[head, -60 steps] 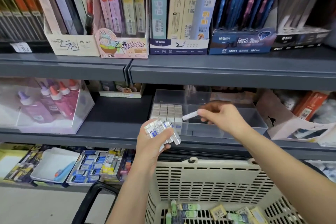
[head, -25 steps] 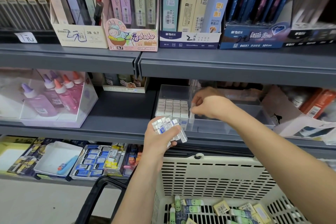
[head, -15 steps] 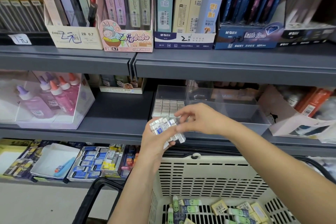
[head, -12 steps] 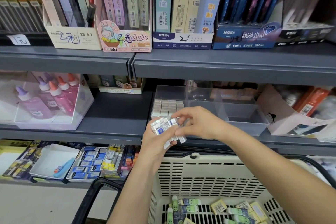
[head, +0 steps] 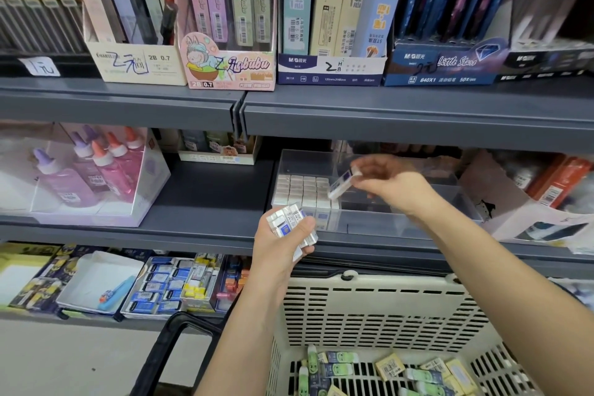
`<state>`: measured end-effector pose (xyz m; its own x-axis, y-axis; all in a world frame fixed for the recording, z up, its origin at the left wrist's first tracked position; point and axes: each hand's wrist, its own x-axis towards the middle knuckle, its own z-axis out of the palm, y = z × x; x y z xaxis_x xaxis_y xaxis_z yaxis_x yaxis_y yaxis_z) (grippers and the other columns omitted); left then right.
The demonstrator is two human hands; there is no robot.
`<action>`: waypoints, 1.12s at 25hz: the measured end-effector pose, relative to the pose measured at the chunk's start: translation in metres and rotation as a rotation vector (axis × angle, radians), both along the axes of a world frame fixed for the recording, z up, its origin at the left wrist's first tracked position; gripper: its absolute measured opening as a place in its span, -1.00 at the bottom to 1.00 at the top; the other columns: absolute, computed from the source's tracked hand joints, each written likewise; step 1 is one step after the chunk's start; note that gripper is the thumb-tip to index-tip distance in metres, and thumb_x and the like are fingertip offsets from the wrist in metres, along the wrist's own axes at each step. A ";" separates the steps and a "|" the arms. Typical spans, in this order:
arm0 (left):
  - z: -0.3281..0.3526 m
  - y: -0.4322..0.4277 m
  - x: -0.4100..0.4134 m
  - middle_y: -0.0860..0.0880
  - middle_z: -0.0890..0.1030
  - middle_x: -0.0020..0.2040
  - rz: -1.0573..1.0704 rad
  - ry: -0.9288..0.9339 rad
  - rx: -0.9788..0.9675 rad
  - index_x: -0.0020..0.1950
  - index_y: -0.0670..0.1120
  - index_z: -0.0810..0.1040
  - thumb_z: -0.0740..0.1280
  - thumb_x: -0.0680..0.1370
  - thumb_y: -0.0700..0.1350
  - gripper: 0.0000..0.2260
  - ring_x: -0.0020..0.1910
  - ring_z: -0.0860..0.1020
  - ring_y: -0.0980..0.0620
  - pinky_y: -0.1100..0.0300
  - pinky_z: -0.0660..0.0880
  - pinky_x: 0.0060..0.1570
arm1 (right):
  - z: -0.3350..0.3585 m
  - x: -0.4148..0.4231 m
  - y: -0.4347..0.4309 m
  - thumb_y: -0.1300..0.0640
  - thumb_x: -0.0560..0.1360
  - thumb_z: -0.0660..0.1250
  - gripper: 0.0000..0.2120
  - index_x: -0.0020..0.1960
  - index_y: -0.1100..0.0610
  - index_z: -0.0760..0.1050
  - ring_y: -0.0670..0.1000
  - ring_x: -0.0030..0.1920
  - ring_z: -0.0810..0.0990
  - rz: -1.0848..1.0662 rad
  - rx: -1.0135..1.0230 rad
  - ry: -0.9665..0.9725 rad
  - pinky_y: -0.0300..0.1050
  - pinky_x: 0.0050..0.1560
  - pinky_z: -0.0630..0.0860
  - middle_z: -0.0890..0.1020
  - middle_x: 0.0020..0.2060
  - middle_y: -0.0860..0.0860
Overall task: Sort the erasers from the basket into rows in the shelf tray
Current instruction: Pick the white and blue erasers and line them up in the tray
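Loose erasers (head: 389, 370) lie in the near basket (head: 379, 309); above it your left hand (head: 276, 247) curls round a bundle (head: 289, 219). Farther off, your right hand (head: 395, 185) pinches one eraser (head: 340, 185) over the tray (head: 369, 223), beside the rows (head: 303, 190). Light, slick-wrapped: likely best pinched by its long sides.

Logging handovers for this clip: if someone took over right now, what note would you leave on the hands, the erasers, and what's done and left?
Left hand: grips a bundle of erasers in front of the tray.
Right hand: pinches one eraser, tilted, above the tray beside the filled part.
Done: several rows of erasers stand packed in the tray's left part.
Left: place this one, then the bundle. More erasers lie in the basket. The tray's right part looks unfilled.
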<state>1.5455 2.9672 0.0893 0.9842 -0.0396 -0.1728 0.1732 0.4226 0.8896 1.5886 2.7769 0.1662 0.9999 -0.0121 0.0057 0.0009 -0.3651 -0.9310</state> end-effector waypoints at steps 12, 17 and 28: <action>0.000 0.000 0.000 -0.06 0.63 -0.14 -0.022 0.017 -0.034 0.09 -0.05 0.47 0.45 0.43 -0.21 -0.71 -0.27 0.61 0.07 0.22 0.54 -0.31 | -0.020 0.024 0.022 0.07 0.53 0.28 -0.74 0.20 0.08 0.54 0.03 0.10 0.54 0.129 -0.816 0.036 -0.23 0.10 0.40 0.58 0.16 0.04; 0.003 -0.001 -0.001 -0.06 0.65 -0.12 -0.047 0.015 -0.081 0.07 -0.04 0.48 0.42 0.43 -0.21 -0.74 -0.24 0.63 0.06 0.23 0.54 -0.34 | -0.012 0.006 0.030 -0.04 0.51 0.26 -0.73 0.09 0.05 0.60 -0.04 -0.01 0.56 0.160 -0.625 -0.128 -0.18 0.03 0.44 0.63 0.05 0.01; 0.001 -0.001 -0.002 -0.06 0.69 -0.12 -0.105 -0.028 -0.054 0.10 -0.04 0.47 0.45 0.42 -0.25 -0.68 -0.18 0.66 -0.02 0.23 0.55 -0.29 | -0.001 -0.013 0.011 0.22 0.54 0.25 -0.81 0.03 -0.02 0.54 -0.16 -0.14 0.62 0.330 0.067 0.126 -0.35 -0.25 0.51 0.68 -0.09 -0.03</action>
